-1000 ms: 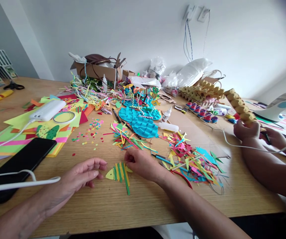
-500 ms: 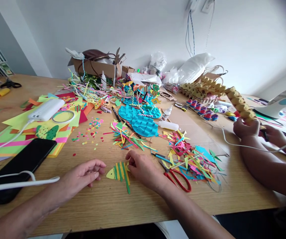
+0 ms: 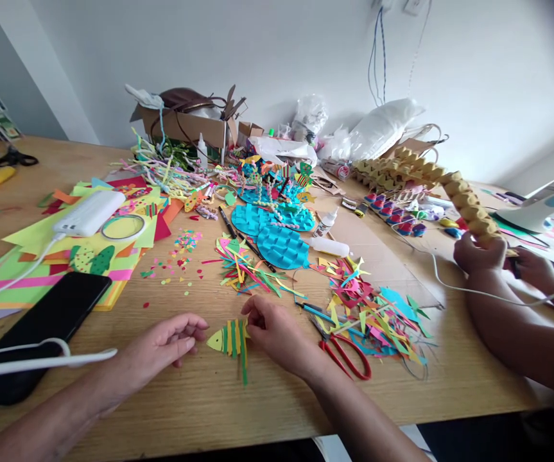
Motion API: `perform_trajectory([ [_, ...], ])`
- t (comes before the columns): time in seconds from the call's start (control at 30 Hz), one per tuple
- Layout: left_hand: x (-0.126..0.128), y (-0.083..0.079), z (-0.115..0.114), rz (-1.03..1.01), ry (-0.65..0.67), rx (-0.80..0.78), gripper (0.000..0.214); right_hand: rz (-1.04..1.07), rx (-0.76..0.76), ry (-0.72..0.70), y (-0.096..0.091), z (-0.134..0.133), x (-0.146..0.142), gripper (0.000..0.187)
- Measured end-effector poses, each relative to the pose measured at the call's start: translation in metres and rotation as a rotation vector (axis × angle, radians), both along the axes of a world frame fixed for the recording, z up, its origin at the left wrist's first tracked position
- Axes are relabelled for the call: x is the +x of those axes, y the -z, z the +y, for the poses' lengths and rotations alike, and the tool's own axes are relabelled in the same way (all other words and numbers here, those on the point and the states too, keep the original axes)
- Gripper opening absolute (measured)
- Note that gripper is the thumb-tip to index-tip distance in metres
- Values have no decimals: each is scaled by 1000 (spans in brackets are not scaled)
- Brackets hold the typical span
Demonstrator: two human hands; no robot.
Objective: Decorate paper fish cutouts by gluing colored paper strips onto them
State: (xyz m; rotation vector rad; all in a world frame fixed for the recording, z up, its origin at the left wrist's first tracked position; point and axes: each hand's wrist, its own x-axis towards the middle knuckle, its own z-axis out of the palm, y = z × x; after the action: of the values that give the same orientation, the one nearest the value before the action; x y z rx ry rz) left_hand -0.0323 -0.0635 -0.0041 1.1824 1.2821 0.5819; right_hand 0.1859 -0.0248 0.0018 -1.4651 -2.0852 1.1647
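A small yellow paper fish (image 3: 231,339) with green strips glued across it lies on the wooden table (image 3: 219,398) in front of me. My right hand (image 3: 271,332) rests at its tail end, fingers curled and pinched on the paper's edge. My left hand (image 3: 161,350) lies on the table just left of the fish's nose, fingers loosely curled, holding nothing. Red-handled scissors (image 3: 346,359) lie right of my right hand.
Coloured paper scraps (image 3: 373,314), blue scaled paper shapes (image 3: 277,244), glue bottles (image 3: 327,246), a black phone (image 3: 40,327) with white cable, a power bank (image 3: 88,213) on paper sheets and a cardboard box (image 3: 185,128) crowd the table. At the right another person's hands (image 3: 479,253) hold an egg-carton strip (image 3: 469,205).
My right hand has shifted slightly and turned the fish so its long green strip points straight down. The scissors, hidden a second ago, now show. The left hand has barely moved.
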Motion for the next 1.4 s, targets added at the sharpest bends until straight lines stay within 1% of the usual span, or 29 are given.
perform_trajectory([
  [0.17,-2,-1,0,-10,-86,-23,41,177,-49,-7,-6,0,3,25],
  [0.33,4,1,-1,-110,-173,-15,43,351,-83,2,-26,-3,8,20],
  [0.43,14,1,0,-250,-188,-58,42,464,-124,19,-37,-1,10,18],
  [0.53,25,2,6,-469,-244,-145,39,564,-184,49,-43,4,11,15],
  [0.63,33,4,14,-689,-271,-233,38,607,-203,92,-43,11,12,18],
  [0.7,36,3,20,-749,-271,-227,34,613,-200,119,-41,16,11,19],
  [0.8,39,-2,26,-732,-259,-173,29,633,-207,153,-35,23,10,21],
  [0.93,45,-9,32,-660,-306,-97,31,663,-233,200,-28,29,6,22],
  [1.07,51,-13,38,-580,-324,-44,33,679,-247,222,-23,32,3,21],
  [1.23,51,-10,44,-549,-350,-31,30,638,-241,226,-20,35,2,19],
  [1.33,48,-5,47,-600,-338,-32,26,608,-227,228,-17,39,2,19],
  [1.4,46,-2,49,-659,-340,-53,25,583,-191,221,-16,44,2,19],
])
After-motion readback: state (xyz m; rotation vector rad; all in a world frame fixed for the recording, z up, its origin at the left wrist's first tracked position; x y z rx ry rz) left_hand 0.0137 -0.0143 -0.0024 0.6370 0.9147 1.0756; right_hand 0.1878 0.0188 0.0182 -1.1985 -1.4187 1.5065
